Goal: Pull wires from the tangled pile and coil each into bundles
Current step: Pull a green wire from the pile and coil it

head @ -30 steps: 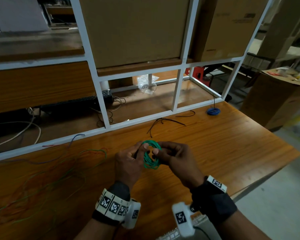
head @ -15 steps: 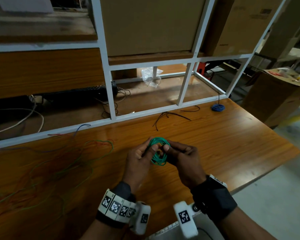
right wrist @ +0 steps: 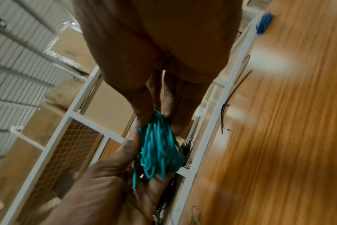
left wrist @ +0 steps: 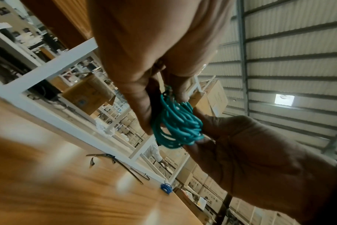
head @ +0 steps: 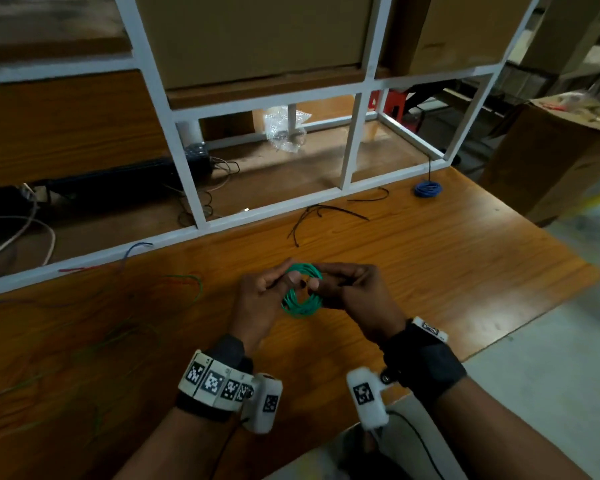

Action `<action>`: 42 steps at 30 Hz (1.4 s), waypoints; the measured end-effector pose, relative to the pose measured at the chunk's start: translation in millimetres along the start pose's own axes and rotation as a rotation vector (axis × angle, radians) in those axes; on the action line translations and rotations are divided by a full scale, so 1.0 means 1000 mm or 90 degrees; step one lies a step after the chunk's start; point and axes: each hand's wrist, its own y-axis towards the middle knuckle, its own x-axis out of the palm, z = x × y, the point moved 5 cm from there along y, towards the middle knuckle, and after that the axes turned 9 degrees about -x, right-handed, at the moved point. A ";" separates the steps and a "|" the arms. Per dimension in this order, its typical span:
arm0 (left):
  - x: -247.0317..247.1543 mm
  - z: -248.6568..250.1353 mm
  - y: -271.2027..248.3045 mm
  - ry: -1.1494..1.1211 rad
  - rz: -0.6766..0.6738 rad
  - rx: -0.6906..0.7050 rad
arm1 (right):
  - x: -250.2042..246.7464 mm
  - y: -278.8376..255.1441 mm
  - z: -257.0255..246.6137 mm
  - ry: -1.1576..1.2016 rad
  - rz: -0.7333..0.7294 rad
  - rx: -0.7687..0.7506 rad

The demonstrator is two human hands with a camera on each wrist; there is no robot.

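Now green coil (head: 302, 295) between both hands' fingers (head: 293, 277)

Behind the desk (head: 430, 271) stands a white frame (head: 174, 140); beyond it a crumpled plastic bag (head: 286, 129), cardboard boxes (head: 257, 32) above.

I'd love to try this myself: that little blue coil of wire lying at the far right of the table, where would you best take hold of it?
Probably from above, pinching across one side of the blue coil, fingers through its middle and around the outside. It lies flat on the table with open space on its near side, so the loops stay together. A dark strand runs up from it toward the white frame, so lift gently.
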 end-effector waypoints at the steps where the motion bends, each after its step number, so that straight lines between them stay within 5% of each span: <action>1: 0.004 -0.002 0.006 -0.021 0.029 -0.007 | -0.005 0.010 0.004 0.011 0.007 0.010; 6: 0.042 0.000 0.046 -0.015 0.178 0.022 | -0.044 0.061 0.026 0.048 0.042 0.071; 12: 0.102 0.005 0.096 0.038 0.176 -0.049 | -0.114 0.113 0.043 0.071 0.028 0.099; 18: 0.122 0.008 0.129 0.124 0.280 -0.050 | -0.140 0.150 0.048 0.099 -0.069 0.132; 24: 0.119 0.001 0.150 0.068 0.282 -0.089 | -0.159 0.193 0.048 -0.037 -0.250 0.163; 36: 0.099 -0.032 0.201 -0.010 0.259 -0.180 | -0.309 0.342 0.097 -0.436 0.207 0.187; 38: 0.104 -0.037 0.209 -0.016 0.246 -0.194 | -0.309 0.347 0.105 -0.488 0.179 0.170; 42: 0.108 -0.045 0.219 0.012 0.226 -0.196 | -0.287 0.347 0.120 -0.646 -0.031 0.143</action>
